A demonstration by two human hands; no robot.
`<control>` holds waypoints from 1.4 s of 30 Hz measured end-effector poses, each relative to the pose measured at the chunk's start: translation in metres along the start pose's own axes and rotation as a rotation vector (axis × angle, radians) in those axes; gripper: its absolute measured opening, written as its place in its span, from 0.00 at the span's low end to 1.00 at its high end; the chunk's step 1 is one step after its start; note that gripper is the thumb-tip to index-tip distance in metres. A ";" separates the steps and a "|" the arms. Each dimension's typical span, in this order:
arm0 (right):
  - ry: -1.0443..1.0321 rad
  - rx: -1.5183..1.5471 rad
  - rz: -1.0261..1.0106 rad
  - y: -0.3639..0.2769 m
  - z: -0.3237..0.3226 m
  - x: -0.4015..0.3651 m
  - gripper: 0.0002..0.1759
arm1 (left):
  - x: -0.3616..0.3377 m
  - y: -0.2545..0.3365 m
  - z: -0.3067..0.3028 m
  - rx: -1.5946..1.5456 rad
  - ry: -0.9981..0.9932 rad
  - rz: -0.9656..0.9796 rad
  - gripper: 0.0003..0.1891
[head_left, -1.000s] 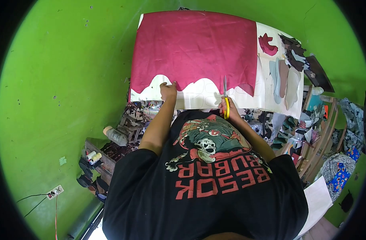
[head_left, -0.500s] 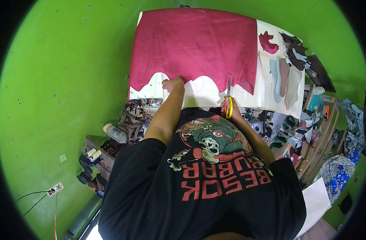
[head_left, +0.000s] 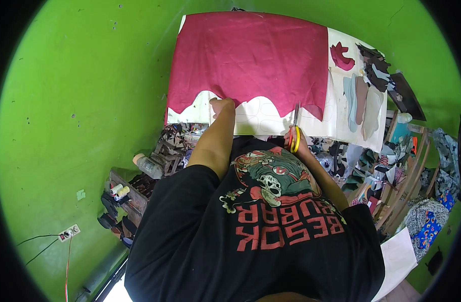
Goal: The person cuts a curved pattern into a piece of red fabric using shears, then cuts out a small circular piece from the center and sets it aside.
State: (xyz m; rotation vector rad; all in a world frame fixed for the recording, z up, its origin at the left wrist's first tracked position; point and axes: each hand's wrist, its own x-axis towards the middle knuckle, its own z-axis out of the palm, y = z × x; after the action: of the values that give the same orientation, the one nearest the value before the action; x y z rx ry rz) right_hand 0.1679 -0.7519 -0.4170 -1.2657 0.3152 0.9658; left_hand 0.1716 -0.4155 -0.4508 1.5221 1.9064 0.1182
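Note:
Dark red material (head_left: pixel 250 55) covers most of the white work surface (head_left: pixel 318 128), its near edge cut in scallops. My left hand (head_left: pixel 222 106) is at that edge, left of centre, with fingers closed on the red material. In my right hand (head_left: pixel 295 139) is a pair of scissors with yellow handles (head_left: pixel 297 139), blades pointing away from me and their tips close to the red edge. Pale surface with faint drawn outlines shows between the two hands.
A curved red offcut (head_left: pixel 342 56), grey and brown cut pieces (head_left: pixel 361 100) and dark scraps (head_left: pixel 375 70) lie at the right of the surface. Below stand wooden racks (head_left: pixel 404 189) with scraps. A plastic bottle (head_left: pixel 149 166) and thread spools (head_left: pixel 121 192) are at lower left.
The whole view has shifted slightly, with the surface further right. The scissor blades look closer together, and the red flap beside them lies flatter.

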 end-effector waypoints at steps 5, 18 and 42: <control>0.018 -0.042 -0.036 0.004 0.000 0.001 0.23 | 0.025 -0.015 0.018 -0.032 -0.087 0.128 0.15; 0.103 -0.142 -0.120 -0.014 0.016 -0.017 0.23 | -0.017 -0.025 -0.064 -0.937 -0.918 0.149 0.10; 0.105 -0.819 -0.361 -0.036 0.089 0.048 0.37 | -0.031 -0.069 -0.034 0.112 -1.406 0.108 0.32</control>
State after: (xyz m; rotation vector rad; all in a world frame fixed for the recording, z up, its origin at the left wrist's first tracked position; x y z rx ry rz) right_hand 0.1971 -0.6508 -0.3979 -2.0347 -0.2649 0.7261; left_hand 0.0987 -0.4533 -0.4433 1.1769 0.6890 -0.8110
